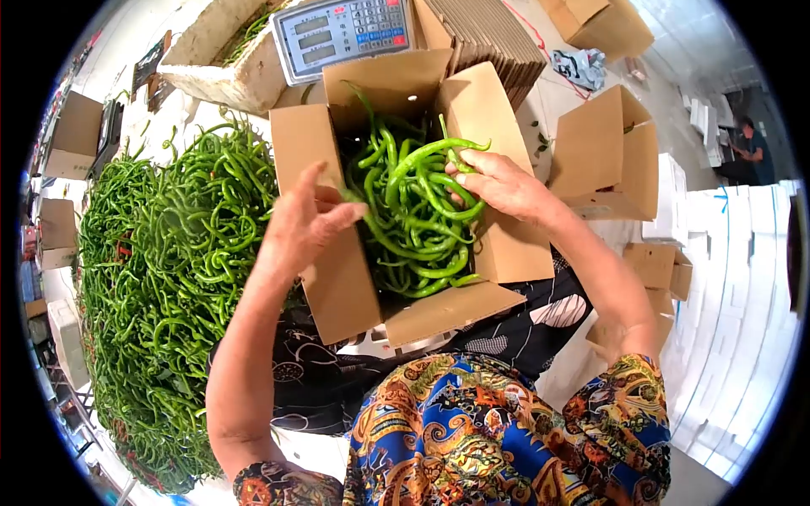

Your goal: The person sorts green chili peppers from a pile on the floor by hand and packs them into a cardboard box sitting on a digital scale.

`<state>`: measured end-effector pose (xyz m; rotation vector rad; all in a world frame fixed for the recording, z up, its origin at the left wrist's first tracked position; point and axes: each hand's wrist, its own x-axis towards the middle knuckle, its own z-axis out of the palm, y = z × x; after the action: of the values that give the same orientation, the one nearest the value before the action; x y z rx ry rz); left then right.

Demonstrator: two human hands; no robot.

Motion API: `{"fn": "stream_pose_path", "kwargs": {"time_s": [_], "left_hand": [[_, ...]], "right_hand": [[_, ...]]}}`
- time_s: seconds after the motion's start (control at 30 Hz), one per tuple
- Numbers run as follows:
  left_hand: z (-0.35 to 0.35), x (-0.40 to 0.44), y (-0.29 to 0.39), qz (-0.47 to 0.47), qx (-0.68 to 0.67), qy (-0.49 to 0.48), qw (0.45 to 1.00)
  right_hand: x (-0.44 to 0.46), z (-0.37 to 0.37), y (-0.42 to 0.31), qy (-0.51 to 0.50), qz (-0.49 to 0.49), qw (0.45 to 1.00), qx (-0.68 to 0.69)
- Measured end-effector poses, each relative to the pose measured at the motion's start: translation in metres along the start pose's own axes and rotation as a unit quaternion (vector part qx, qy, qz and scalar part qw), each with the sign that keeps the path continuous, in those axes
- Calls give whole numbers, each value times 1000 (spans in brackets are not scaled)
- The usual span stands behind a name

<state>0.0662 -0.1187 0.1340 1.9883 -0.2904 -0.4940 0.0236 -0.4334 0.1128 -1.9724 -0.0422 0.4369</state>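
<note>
An open cardboard box (337, 295) stands in front of my body with its flaps folded outward. Long green chili peppers (422, 228) lie tangled inside it. My right hand (506, 187) is at the box's right side, its fingers closed around a few of the peppers. Over the left flap hovers my left hand (310, 219), thumb and fingers apart, slightly blurred, with its fingertips near the peppers' left edge. A large heap of green chili peppers (169, 278) spreads to the left of the box, beside my left forearm.
Behind the box is a digital scale (342, 38) with a keypad. A worn foam box (211, 80) sits at the back left, and flattened cardboard (489, 42) is stacked at the back. Another open carton (591, 152) stands right. A person (749, 143) is far right.
</note>
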Motion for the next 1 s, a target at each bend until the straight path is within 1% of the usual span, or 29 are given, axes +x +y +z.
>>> {"fn": "stream_pose_path", "kwargs": {"time_s": [0.07, 0.1, 0.13, 0.2, 0.23, 0.27, 0.3, 0.33, 0.37, 0.47, 0.5, 0.57, 0.63, 0.73, 0.77, 0.87, 0.9, 0.93, 1.0], "left_hand": [[-12, 2, 5, -20, 16, 8, 1000], [-16, -2, 15, -41, 1, 9, 999], [-20, -2, 11, -38, -8, -17, 999], [-21, -6, 12, 12, 66, -3, 998], [-21, -8, 15, 19, 78, -4, 997], [-21, -9, 19, 25, 88, -5, 996], [-21, -10, 22, 32, 99, -6, 995], [-23, -10, 23, 36, 97, -4, 995], [-26, -11, 22, 39, 96, -1, 995], [-30, -15, 23, 55, 100, 27, 993], [-32, -16, 22, 59, 104, 37, 992], [-35, -18, 22, 70, 118, 51, 989], [-36, -19, 16, 58, 113, 37, 991], [-36, -23, 16, 55, 103, 20, 993], [-35, -23, 17, 57, 99, 14, 993], [-45, -24, 19, 42, 47, -13, 998], [-53, -24, 18, 22, 44, -15, 999], [-63, -25, 15, 2, 42, -16, 999], [-88, -32, 6, -30, 63, 16, 997]], "right_hand": [[-10, 4, -22, -5, 96, 988, 123], [-14, 5, -30, -8, 142, 973, 183], [-15, 4, -28, -8, 129, 978, 163], [-13, 1, -24, -9, 101, 987, 127], [-11, 3, -16, 42, 65, 994, 76], [-11, 1, -11, 76, 6, 996, -36], [-11, -2, -7, 109, -54, 982, -147], [-12, -3, -4, 139, -114, 950, -256], [-15, 0, -4, 153, -117, 957, -217], [-19, -2, -3, 127, -114, 955, -242], [-20, -1, -6, 132, -102, 946, -279], [-24, 1, -5, 125, -117, 927, -333], [-29, 8, -7, 123, -121, 917, -359], [-31, 20, -8, 90, -88, 914, -386], [-32, 22, -16, 75, -86, 901, -419], [-28, 23, -14, 152, -207, 856, -448], [-25, 24, -11, 171, -216, 869, -412], [-24, 25, -13, 151, -192, 886, -395], [-28, 23, -21, 110, -142, 915, -360]]}}
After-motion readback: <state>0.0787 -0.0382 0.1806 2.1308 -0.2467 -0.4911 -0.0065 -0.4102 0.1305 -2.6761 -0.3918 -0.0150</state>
